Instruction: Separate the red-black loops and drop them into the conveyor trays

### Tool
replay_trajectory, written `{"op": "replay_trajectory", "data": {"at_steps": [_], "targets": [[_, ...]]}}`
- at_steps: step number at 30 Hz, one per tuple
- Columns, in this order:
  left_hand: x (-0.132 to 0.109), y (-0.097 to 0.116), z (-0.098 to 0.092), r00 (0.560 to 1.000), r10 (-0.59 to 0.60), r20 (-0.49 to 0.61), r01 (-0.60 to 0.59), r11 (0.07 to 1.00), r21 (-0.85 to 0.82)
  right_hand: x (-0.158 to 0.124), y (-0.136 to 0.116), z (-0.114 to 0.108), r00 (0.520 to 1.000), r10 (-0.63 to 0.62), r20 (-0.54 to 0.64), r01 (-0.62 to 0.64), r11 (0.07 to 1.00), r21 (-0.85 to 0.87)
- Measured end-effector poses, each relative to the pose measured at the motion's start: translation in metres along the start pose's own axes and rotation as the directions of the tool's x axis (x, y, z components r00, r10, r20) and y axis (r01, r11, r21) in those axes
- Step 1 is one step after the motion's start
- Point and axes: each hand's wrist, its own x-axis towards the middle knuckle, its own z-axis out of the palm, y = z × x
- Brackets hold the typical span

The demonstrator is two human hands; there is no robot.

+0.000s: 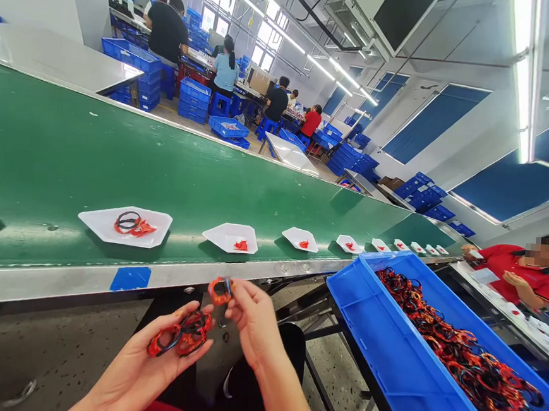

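My left hand (pixel 155 364) is cupped, palm up, around several red-and-black ring-like loops (pixel 187 333), its thumb resting over them. Just to the right, my right hand (pixel 254 321) pinches a single orange-red loop (pixel 220 291) with a dark blue part between thumb and fingertips. Both hands are over the floor, in front of the belt's metal edge. Beyond them on the green belt, a white tray (pixel 161 231) holds a dark ring and red pieces. Another white tray (pixel 222 236) has only a small red piece in it.
A blue bin (pixel 365 314) full of similar loops (pixel 463 347) stands at the right. More white trays line the green conveyor belt (pixel 118 136). A co-worker in red (pixel 536 267) sits at far right. Other people and stacked blue crates (pixel 195 98) are behind the belt.
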Motion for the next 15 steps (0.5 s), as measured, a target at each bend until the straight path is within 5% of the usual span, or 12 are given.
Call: {"op": "replay_trajectory", "data": {"at_steps": [3,6,10,15], "targets": [[0.001,0.005,0.001,0.997,0.039,0.065,-0.036,0.998,-0.051,0.036,-0.029,0.009,0.952,-0.305,-0.006,0.285,0.895,-0.342],[-0.002,0.01,0.003,0.996,0.062,0.064,-0.057,0.995,-0.085,0.057,-0.047,0.019,0.906,-0.421,0.041,0.388,0.789,-0.476],[-0.005,0.013,0.004,0.994,0.086,0.071,-0.08,0.994,-0.078,0.032,-0.038,0.025,0.877,-0.447,0.177,0.455,0.653,-0.606],[-0.002,0.011,-0.003,0.987,0.078,0.14,-0.075,0.997,-0.032,-0.02,-0.003,0.022,0.926,-0.259,0.276,0.374,0.522,-0.766]]}}
